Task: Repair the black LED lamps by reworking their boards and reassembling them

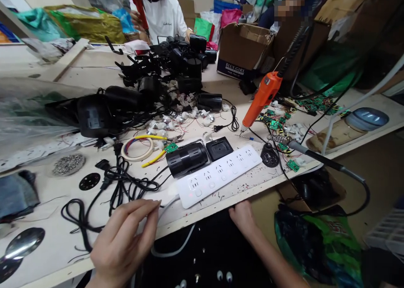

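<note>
My left hand [128,233] is raised over the table's front edge, thumb and fingertips pressed together in a pinch. Anything between them is too small to make out. Just beyond those fingertips lie the grey cord and the white power strip [217,176]. Against the table's underside edge rests my right hand [243,217], its fingers mostly hidden. Behind the strip sit a black cylindrical housing [187,157] and a square black part [219,148]. Black power cables [126,180] lie coiled to the left of the strip.
An orange electric screwdriver [261,98] hangs over the table. A soldering iron [315,155] stands at right, near green circuit boards [293,166]. Beyond are black housings [123,98], a cardboard box [244,48] and a co-worker in a white shirt [167,16]. Screws [67,165] lie at left.
</note>
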Demonstrator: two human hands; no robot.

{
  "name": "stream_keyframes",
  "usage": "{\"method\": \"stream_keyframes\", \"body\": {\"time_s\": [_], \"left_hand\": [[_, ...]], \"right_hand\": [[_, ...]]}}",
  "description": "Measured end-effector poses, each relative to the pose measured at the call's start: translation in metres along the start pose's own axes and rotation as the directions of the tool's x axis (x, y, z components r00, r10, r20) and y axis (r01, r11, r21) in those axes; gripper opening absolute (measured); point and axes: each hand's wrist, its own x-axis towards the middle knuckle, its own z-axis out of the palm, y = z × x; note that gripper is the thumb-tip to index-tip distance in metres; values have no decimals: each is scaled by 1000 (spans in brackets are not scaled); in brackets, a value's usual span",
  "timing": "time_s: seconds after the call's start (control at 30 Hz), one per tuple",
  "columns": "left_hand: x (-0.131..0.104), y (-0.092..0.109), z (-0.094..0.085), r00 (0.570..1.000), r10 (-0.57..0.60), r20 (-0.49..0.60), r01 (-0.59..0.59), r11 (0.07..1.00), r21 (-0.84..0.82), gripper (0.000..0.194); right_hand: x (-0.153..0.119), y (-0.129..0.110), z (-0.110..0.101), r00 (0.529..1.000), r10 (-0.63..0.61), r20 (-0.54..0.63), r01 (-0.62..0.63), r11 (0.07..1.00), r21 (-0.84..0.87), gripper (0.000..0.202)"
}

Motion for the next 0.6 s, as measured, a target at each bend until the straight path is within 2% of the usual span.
{"method": "stream_keyframes", "body": {"time_s": [0.13, 0.27, 0.43, 0.53, 0.6], "left_hand": [[2, 4, -4, 999, 39, -5, -39, 999, 25, 17], [4, 7, -12, 993, 16, 118, -16, 1000, -7, 13], [2, 5, -15, 989, 79, 122, -75, 997, -33, 13], [1, 5, -15, 987, 49, 154, -40, 997, -59, 13], [1, 6, -16, 990, 28, 139, -18, 997, -72, 14]], "right_hand": [[-4, -9, -15, 993, 79, 85, -74, 995, -67, 28], [-13, -14, -32, 981, 142, 132, -132, 988, -78, 28], [-27, -10, -42, 958, 208, 200, -211, 978, -7, 39], [-37, -2, -50, 938, 227, 262, -250, 966, 59, 50], [-44, 1, -66, 920, 226, 319, -267, 959, 91, 51]]}}
